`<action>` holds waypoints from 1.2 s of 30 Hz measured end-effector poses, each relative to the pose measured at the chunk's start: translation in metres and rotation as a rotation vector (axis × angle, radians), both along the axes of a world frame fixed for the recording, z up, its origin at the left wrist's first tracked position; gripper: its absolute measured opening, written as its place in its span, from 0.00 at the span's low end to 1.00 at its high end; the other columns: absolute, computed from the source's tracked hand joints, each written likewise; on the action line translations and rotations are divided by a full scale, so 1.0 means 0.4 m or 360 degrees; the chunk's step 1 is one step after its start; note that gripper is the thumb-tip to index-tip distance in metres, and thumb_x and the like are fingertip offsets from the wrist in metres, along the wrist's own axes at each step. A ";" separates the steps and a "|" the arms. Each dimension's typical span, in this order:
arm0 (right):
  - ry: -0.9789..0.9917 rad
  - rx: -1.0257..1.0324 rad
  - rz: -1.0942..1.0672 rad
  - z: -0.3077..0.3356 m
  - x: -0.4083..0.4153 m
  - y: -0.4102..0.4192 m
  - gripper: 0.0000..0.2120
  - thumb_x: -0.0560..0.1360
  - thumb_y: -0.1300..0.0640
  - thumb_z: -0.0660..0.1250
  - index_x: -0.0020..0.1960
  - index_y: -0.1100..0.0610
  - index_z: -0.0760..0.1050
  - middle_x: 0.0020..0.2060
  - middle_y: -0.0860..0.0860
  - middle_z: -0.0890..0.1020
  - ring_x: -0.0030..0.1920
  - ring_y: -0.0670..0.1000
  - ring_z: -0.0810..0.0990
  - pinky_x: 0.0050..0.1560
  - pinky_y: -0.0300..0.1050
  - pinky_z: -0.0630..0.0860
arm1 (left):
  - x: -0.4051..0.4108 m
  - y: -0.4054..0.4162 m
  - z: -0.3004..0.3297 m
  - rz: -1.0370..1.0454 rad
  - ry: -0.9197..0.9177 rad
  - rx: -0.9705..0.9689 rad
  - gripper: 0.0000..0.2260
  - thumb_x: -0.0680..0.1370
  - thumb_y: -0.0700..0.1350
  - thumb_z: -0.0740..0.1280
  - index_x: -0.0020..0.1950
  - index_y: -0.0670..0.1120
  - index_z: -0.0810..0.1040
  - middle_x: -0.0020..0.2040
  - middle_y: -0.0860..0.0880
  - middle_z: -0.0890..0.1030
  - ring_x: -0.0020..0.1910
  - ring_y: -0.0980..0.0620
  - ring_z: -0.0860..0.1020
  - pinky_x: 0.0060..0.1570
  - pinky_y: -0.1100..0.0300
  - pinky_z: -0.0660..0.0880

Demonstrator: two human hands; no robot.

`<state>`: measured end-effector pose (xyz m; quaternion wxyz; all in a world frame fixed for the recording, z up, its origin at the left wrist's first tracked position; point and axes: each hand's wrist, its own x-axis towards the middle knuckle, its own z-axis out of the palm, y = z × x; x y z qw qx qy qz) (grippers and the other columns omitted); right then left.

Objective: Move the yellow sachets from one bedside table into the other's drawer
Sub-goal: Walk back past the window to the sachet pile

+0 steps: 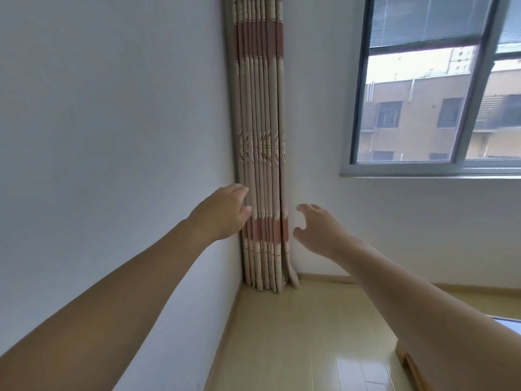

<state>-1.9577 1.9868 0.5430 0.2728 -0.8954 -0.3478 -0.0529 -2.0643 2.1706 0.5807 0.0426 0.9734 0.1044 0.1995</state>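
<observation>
No yellow sachets, bedside table or drawer appear in the head view. Both my arms reach forward toward the corner of the room. My left hand (222, 213) is raised in front of the gathered curtain, fingers loosely curled and holding nothing. My right hand (318, 227) hovers a little lower and to the right, fingers and thumb relaxed and slightly bent, also holding nothing. The two hands are apart, with the curtain showing between them.
A striped beige and pink curtain (260, 136) hangs bunched in the corner down to the floor. White walls run left and right of it. A window (434, 88) sits at upper right. Pale wood floor (296, 334) lies below, with a wooden edge (408, 362) at the lower right.
</observation>
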 end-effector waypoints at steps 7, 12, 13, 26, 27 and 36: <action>0.0047 -0.0062 -0.0320 -0.030 0.409 0.034 0.28 0.76 0.57 0.62 0.76 0.56 0.62 0.72 0.52 0.68 0.70 0.54 0.68 0.63 0.47 0.68 | 0.519 0.070 -0.058 -0.0258 0.0063 -0.0235 0.23 0.82 0.49 0.59 0.76 0.42 0.63 0.76 0.45 0.65 0.74 0.46 0.64 0.71 0.53 0.61; 0.0068 -0.0099 -0.0471 -0.072 0.729 0.040 0.28 0.77 0.56 0.62 0.76 0.55 0.61 0.73 0.52 0.67 0.70 0.55 0.68 0.64 0.48 0.69 | 0.895 0.079 -0.115 -0.0426 0.0125 -0.0143 0.25 0.83 0.50 0.58 0.78 0.43 0.59 0.78 0.45 0.60 0.77 0.48 0.59 0.74 0.55 0.56; 0.0055 -0.0081 -0.0490 -0.072 0.795 0.040 0.28 0.77 0.56 0.62 0.76 0.55 0.61 0.73 0.52 0.67 0.70 0.55 0.68 0.64 0.48 0.69 | 0.970 0.083 -0.115 -0.0448 0.0129 -0.0124 0.25 0.83 0.50 0.58 0.78 0.43 0.59 0.79 0.45 0.60 0.77 0.47 0.59 0.74 0.56 0.55; 0.0063 -0.0034 -0.0662 0.004 1.605 0.037 0.29 0.77 0.55 0.63 0.76 0.56 0.62 0.74 0.53 0.66 0.72 0.54 0.67 0.67 0.45 0.66 | 1.860 0.095 -0.010 -0.0701 0.0077 0.0063 0.25 0.82 0.49 0.59 0.77 0.43 0.61 0.77 0.45 0.63 0.76 0.48 0.62 0.74 0.55 0.58; 0.0075 -0.0047 -0.0687 -0.007 1.670 0.029 0.29 0.76 0.54 0.64 0.76 0.56 0.62 0.74 0.53 0.66 0.72 0.55 0.67 0.68 0.45 0.66 | 1.926 0.090 -0.019 -0.0710 0.0081 0.0061 0.25 0.82 0.49 0.59 0.77 0.43 0.61 0.77 0.45 0.63 0.76 0.48 0.62 0.74 0.55 0.58; 0.0066 -0.0093 -0.1030 -0.007 2.278 -0.145 0.25 0.75 0.56 0.63 0.71 0.60 0.67 0.70 0.56 0.71 0.69 0.55 0.70 0.67 0.48 0.68 | 2.607 -0.020 -0.049 -0.0945 0.0031 -0.0036 0.23 0.82 0.49 0.60 0.76 0.45 0.63 0.75 0.50 0.66 0.73 0.47 0.67 0.69 0.52 0.66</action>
